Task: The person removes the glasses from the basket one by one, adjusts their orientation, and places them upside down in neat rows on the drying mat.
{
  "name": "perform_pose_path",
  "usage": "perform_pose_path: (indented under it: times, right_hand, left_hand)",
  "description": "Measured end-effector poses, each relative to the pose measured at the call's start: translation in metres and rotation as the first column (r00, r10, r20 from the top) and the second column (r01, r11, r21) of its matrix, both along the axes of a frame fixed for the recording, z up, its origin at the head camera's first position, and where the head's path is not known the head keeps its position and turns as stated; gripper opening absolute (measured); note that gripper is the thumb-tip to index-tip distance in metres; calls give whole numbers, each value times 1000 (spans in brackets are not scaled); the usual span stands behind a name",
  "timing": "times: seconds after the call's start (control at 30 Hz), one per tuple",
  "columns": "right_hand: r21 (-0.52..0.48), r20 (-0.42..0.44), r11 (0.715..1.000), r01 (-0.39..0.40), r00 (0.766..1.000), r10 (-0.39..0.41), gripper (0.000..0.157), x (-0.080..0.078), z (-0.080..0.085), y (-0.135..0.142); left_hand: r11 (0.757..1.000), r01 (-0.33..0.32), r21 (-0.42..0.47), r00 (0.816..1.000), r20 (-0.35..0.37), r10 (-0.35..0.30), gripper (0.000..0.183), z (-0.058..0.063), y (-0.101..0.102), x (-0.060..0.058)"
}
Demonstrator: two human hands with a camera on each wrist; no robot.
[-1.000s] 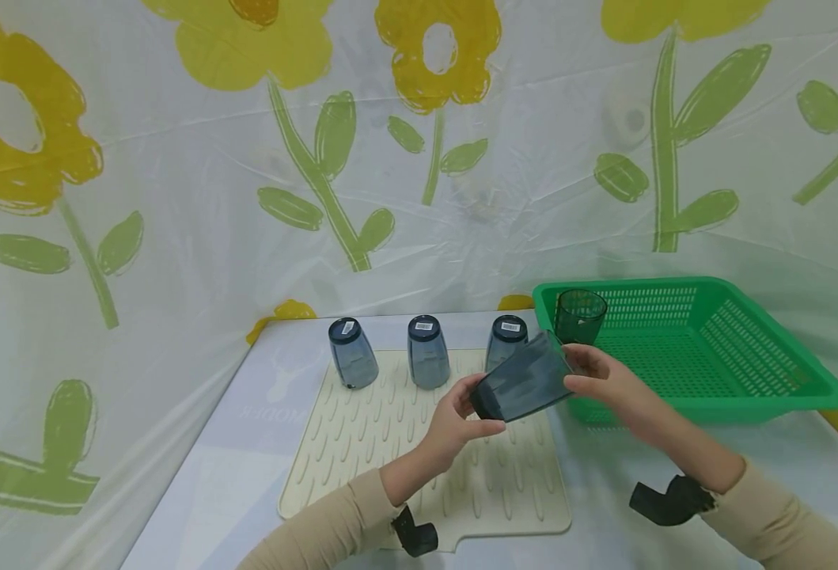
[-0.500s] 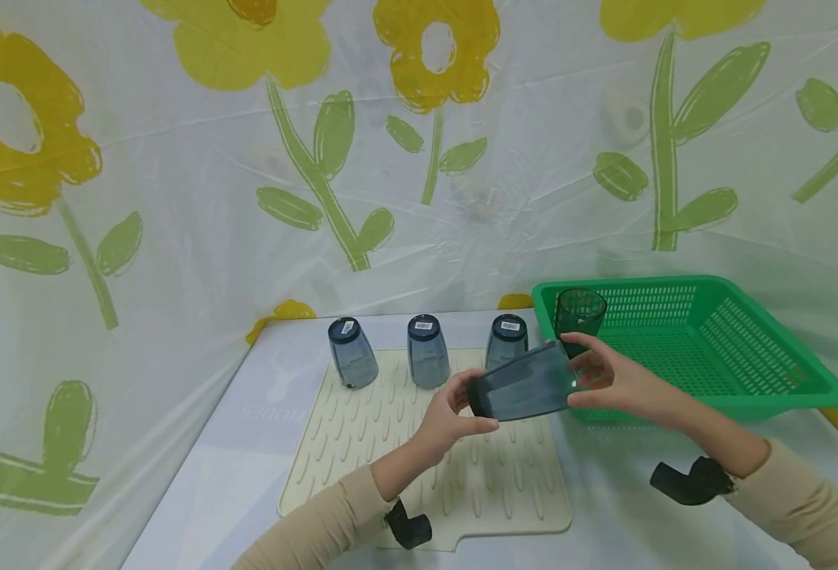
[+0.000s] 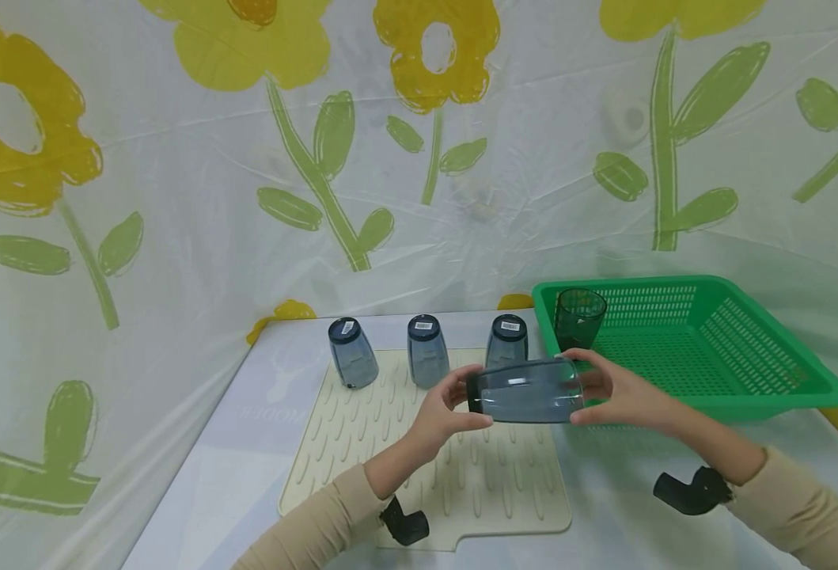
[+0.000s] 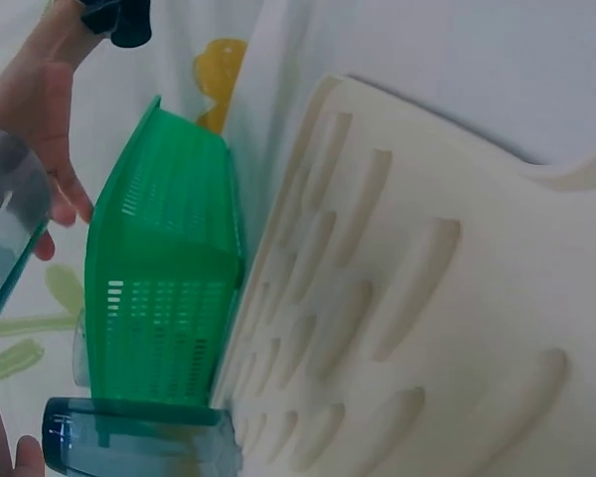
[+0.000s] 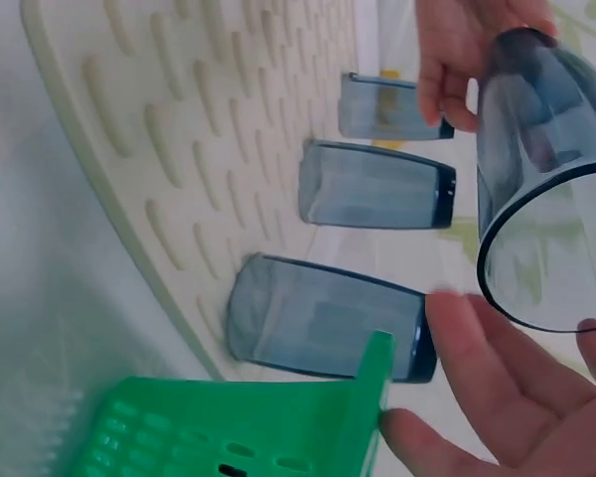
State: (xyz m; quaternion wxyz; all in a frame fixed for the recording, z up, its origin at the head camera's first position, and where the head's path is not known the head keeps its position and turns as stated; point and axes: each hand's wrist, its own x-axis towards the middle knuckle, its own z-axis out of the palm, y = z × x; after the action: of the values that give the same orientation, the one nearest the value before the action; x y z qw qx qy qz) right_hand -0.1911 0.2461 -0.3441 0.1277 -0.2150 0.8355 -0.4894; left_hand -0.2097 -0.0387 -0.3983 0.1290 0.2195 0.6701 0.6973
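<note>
A smoky blue-grey drinking glass is held almost level above the mat's right side, its open rim toward the right. My left hand grips its dark base end between thumb and fingers. At the rim my right hand holds the other end with thumb and forefinger, its remaining fingers spread away in the right wrist view. Behind stand three similar glasses upside down at the mat's far edge: a left one, a middle one and a right one, partly hidden by the held glass.
A cream ribbed drying mat lies on the white table. To its right stands a green perforated basket, with another glass upright in its back left corner. A flower-printed curtain hangs behind the table.
The glass has turned from tilted, rim end up, to nearly level. My right hand has shifted slightly right along with the rim; my left hand stays at the base.
</note>
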Motion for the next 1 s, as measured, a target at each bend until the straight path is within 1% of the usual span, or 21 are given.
perform_pose_path:
  times: [0.07, 0.13, 0.27, 0.3, 0.53, 0.7, 0.87, 1.0]
  right_hand:
    - [30, -34, 999, 27, 999, -26, 83, 1, -1, -1]
    - [77, -92, 995, 67, 994, -60, 84, 2, -2, -3]
    - [147, -193, 980, 137, 975, -107, 84, 4, -4, -6]
    - [151, -209, 978, 144, 972, -111, 84, 4, -4, -7]
    - [148, -274, 975, 164, 954, -119, 86, 5, -7, -8]
    - [135, -307, 974, 181, 942, -132, 87, 6, -9, -10]
    - [118, -331, 975, 188, 933, -140, 88, 8, -8, -14]
    - [124, -334, 973, 192, 932, -142, 88, 8, -8, -17]
  left_hand:
    - [1000, 1, 13, 1000, 4, -1, 70, 1, 0, 0]
    - [1000, 2, 18, 1000, 6, -2, 70, 1, -1, -1]
    - [1000, 4, 29, 1000, 6, -4, 71, 3, -1, 0]
    - [999, 3, 37, 1000, 8, -3, 72, 3, -1, 0]
    - [989, -2, 150, 1000, 23, -1, 77, 1, 1, -2]
    - [967, -16, 254, 1000, 19, 12, 81, 3, 5, -3]
    - [939, -30, 342, 1000, 9, 29, 78, 10, 9, -2]
    - [924, -42, 380, 999, 11, 41, 73, 18, 10, -2]
